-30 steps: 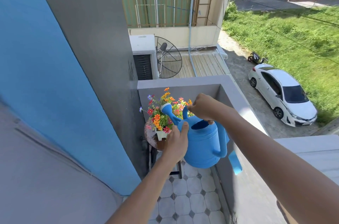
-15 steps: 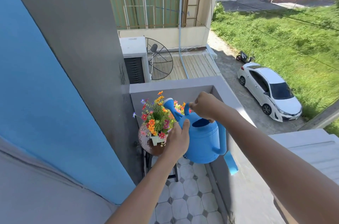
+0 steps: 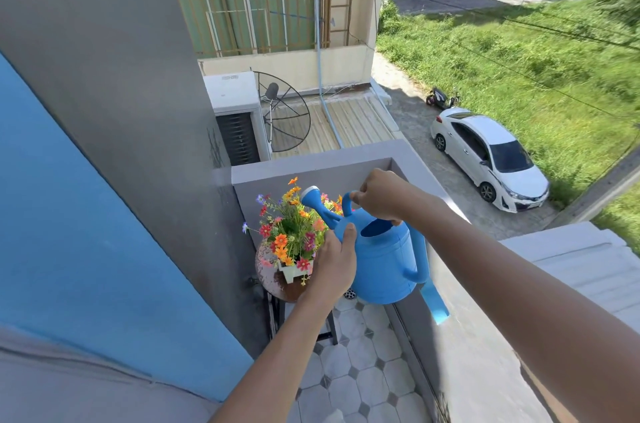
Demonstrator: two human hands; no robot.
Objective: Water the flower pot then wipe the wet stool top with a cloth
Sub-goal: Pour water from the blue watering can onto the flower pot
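The pot [image 3: 292, 270] sits just below the middle of the frame — a small white planter full of orange, red and purple flowers [image 3: 294, 228], standing on the round brown top of the stool [image 3: 268, 275]. The stool's dark legs drop to the tiled floor [image 3: 360, 374] at lower centre.

Just right of the pot hangs a blue can [image 3: 384, 259], tilted so its spout rises leftward; the rose [image 3: 310, 195] is up among the blooms, above the pot. No water stream can be made out. The right hand [image 3: 381, 195] is clenched round the can's top handle, its arm running in from the lower right corner. The left hand [image 3: 336, 259] is pressed flat against the can's left flank, thumb up near the base of the spout, its arm coming from the bottom centre. The left hand covers the stool's right edge.

Behind the flowers runs a grey parapet [image 3: 311, 168], turning along the right side of the balcony. A blue strip [image 3: 434, 301] lies on that side wall, just below the can's rear handle. A blue wall [image 3: 86, 232] fills the left of the frame. Beyond, upper centre, a dish [image 3: 287, 114] stands on a roof; a white car [image 3: 491, 155] is parked at right, beside grass.
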